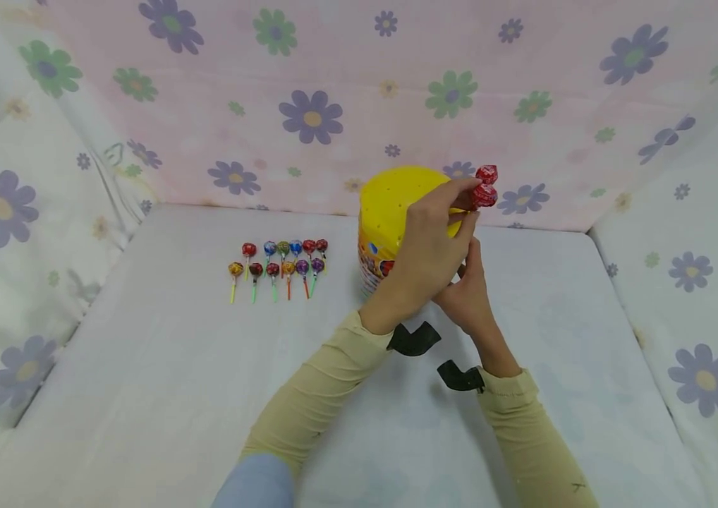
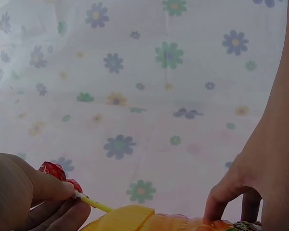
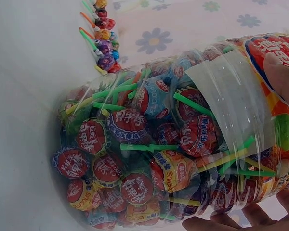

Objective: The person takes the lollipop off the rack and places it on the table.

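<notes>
A clear plastic jar (image 3: 130, 159), packed with wrapped lollipops, stands under a yellow lid (image 1: 397, 201) dotted with small marks. Over the lid my left hand (image 1: 425, 247) pinches two red-wrapped lollipops (image 1: 485, 195) between thumb and fingers. In the left wrist view, a yellow stick (image 2: 100, 205) runs from that pinch down to the lid's edge. My right hand (image 1: 470, 296) grips the jar's side, fingers and thumb spread round its printed label (image 3: 279, 53). The left hand and forearm hide much of the jar in the head view.
Two rows of lollipops (image 1: 273, 270) with coloured wrappers and sticks lie on the white-covered table (image 1: 175, 353), left of the jar. Flower-printed cloth (image 1: 359, 85) closes off the back and both sides. Dark curved pieces (image 1: 415, 340) stick out at both wrists.
</notes>
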{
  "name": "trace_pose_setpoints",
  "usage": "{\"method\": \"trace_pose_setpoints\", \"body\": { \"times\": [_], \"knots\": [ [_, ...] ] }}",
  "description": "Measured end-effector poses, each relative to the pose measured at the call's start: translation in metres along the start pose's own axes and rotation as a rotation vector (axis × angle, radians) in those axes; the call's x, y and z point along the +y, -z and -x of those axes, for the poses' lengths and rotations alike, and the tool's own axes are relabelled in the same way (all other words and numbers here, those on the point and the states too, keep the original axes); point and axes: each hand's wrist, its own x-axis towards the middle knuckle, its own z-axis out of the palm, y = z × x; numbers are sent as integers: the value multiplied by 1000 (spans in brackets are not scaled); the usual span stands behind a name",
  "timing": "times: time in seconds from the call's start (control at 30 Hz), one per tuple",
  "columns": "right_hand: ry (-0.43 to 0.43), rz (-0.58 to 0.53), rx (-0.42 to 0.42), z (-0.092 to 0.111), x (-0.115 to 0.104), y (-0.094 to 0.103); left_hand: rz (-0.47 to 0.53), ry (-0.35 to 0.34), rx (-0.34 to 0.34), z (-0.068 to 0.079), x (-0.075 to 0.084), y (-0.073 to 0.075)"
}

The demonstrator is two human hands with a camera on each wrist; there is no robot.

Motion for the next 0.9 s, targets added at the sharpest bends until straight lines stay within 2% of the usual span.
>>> {"method": "trace_pose_setpoints", "body": {
  "times": [0.2,0.4,0.57,0.7,0.8,0.9],
  "knots": [
    [-16,-10,-2,0,-2,-1,2,-13,28,-5,-1,-1],
    [-42,-47,-9,2,-2,-2,56,-8,36,-7,-2,-1],
    [-79,-66,-23,3,-2,-1,148,-77,105,-10,1,5],
    [-99,-73,-29,4,-5,-1,196,-138,195,-5,2,24],
    [-110,-62,-28,4,-6,-2,205,-134,242,5,-2,47],
    [-111,-58,-28,4,-7,-3,194,-104,268,18,-14,71]
  ]
}}
